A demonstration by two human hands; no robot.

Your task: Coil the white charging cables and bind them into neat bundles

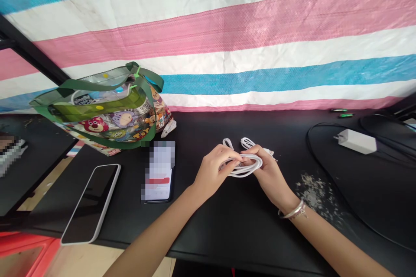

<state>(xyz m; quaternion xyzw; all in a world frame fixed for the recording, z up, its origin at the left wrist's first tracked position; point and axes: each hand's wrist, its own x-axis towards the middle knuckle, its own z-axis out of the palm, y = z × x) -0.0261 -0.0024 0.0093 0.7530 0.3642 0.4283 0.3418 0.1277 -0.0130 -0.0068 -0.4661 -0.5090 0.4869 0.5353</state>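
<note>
A white USB cable, wound in loops, is held between both hands just above the black table. My left hand pinches the left side of the coil, thumb and fingers meeting near its middle. On the other side my right hand has its fingers closed round the loops; some fingertips are hidden behind the cable. The USB plug sticks out beyond the right hand's fingers. A smaller bundle of white cable shows just behind the hands.
Left of my hands lie a lit phone and a larger dark-screened phone. Behind them stands a clear bag with green straps. A white charger and black cables are at right, near scattered crumbs. Striped sheeting hangs behind.
</note>
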